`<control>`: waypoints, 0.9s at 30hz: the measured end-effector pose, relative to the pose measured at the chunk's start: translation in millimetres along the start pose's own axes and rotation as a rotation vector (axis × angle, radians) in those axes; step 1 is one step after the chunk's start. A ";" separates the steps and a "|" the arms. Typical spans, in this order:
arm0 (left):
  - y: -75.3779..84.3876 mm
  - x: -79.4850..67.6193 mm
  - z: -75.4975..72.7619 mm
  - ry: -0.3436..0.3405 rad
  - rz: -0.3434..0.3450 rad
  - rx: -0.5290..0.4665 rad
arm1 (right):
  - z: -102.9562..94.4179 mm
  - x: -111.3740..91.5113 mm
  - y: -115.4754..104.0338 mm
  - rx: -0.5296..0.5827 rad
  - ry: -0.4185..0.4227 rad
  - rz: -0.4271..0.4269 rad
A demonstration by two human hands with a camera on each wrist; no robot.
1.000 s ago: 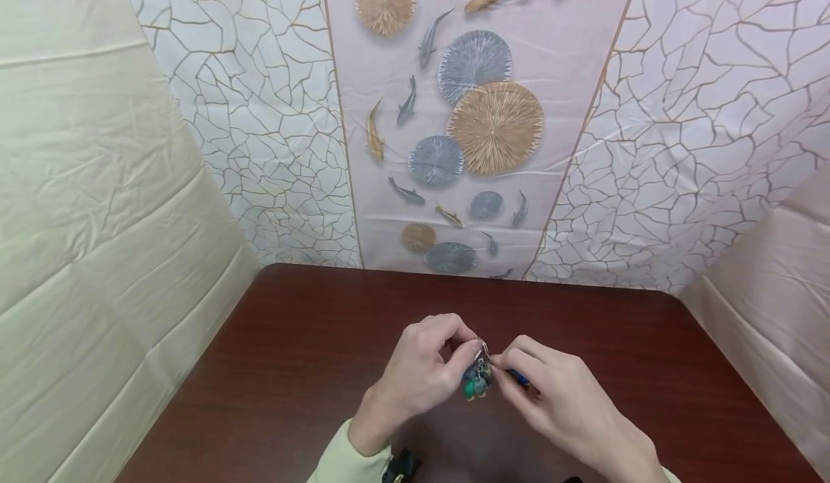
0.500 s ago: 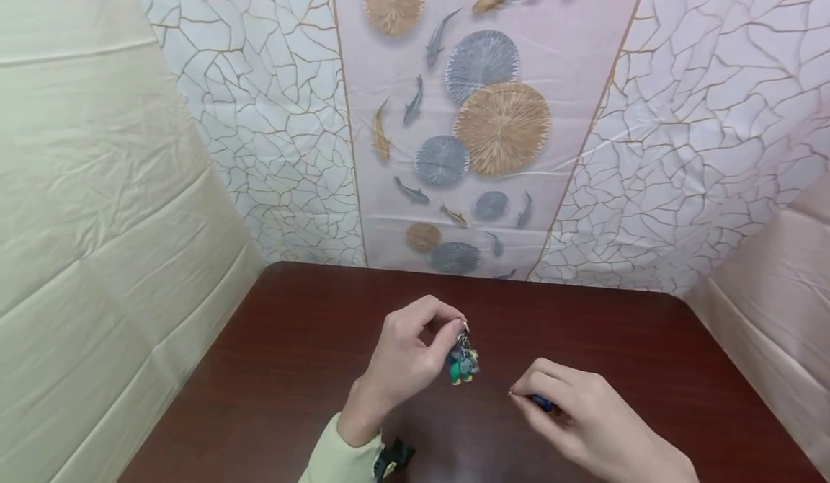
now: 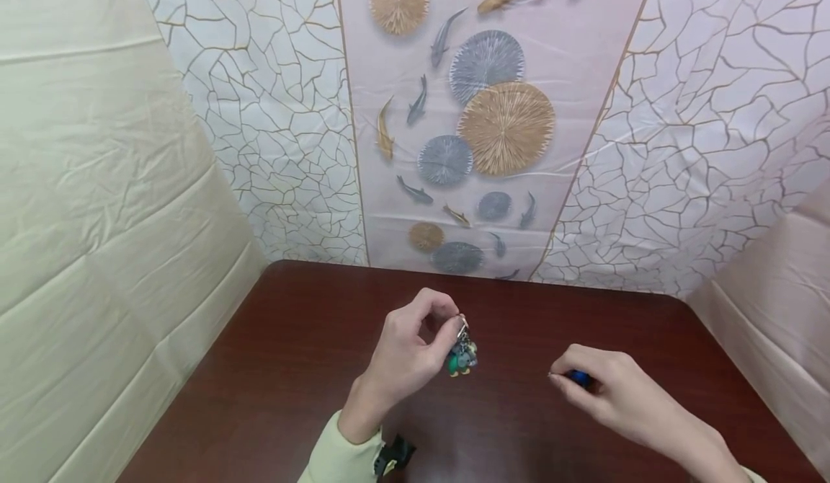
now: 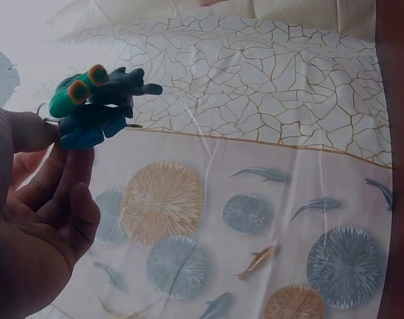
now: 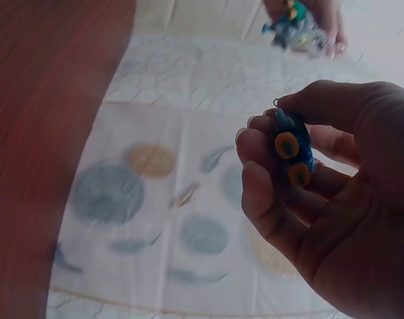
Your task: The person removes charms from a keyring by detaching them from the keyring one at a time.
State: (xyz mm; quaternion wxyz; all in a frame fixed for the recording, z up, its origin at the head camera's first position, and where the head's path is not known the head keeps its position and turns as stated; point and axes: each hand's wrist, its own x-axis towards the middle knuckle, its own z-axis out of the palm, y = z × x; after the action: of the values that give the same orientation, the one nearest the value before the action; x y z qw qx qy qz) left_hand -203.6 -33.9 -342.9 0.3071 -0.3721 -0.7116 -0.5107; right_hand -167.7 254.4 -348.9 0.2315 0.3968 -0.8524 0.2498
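In the head view my left hand [image 3: 405,349] pinches a metal ring [image 3: 462,324] from which a bunch of small figurine charms [image 3: 462,359] hangs. The left wrist view shows the bunch closer: a green figurine [image 4: 70,98] with orange-rimmed feet, beside dark and blue ones [image 4: 89,129]. To the right, apart from the bunch, my right hand [image 3: 622,389] holds a single blue figurine charm [image 3: 579,378] above the table. Orange feet and a tiny metal loop [image 5: 276,102] at the fingertips show on this charm [image 5: 296,156] in the right wrist view; fingers partly hide it.
A dark reddish-brown table [image 3: 292,368] lies below both hands. Behind it hangs a patterned cloth [image 3: 506,130] with fish and round motifs, and plain cream cloth [image 3: 130,216] lines the left side. A black strapped item [image 3: 394,455] is at my left wrist.
My right hand has moved away to the right with the blue figurine charm, apart from the bunch. The left hand has shifted slightly left and up, still pinching the ring.
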 end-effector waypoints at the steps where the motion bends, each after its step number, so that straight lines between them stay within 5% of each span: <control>1: -0.2 0.0 -0.1 -0.001 0.003 -0.001 | -1.1 -0.5 3.4 -0.006 -0.005 0.022; 8: -0.9 0.1 0.3 -0.011 0.020 -0.008 | -4.7 -6.7 35.3 -0.016 -0.047 0.183; 18: 2.2 0.4 2.0 -0.033 0.043 0.012 | -2.5 -27.3 89.0 0.142 -0.206 0.481; 27: 3.7 -0.5 3.0 -0.047 0.037 0.017 | 2.6 -48.1 127.9 0.234 -0.293 0.579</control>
State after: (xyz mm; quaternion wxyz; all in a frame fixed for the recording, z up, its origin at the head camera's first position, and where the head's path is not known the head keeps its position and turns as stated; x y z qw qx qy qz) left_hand -200.4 -30.4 -342.3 0.3026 -0.3945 -0.7160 -0.4901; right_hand -241.7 351.5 -410.4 -0.0206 0.1940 -0.9194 0.3415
